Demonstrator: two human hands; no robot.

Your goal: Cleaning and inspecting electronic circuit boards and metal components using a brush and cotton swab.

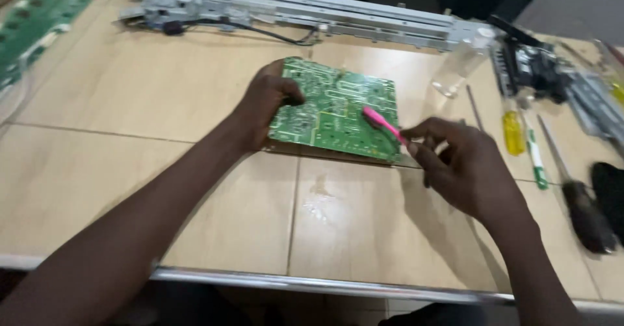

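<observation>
While the left hand [270,102] clamps its fingers over the left edge of the green circuit board [338,108], the right hand [465,167] pinches a pink brush [383,124] between fingertips, bristle end on the board's right half; screwdrivers [520,137] lie just beyond the right knuckles.

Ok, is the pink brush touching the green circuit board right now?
Touching. The head view shows the pink brush, held in the right hand, with its head lying on the green circuit board, no gap visible.

bright even light, soft shadows, slight motion blur at edges.
</observation>
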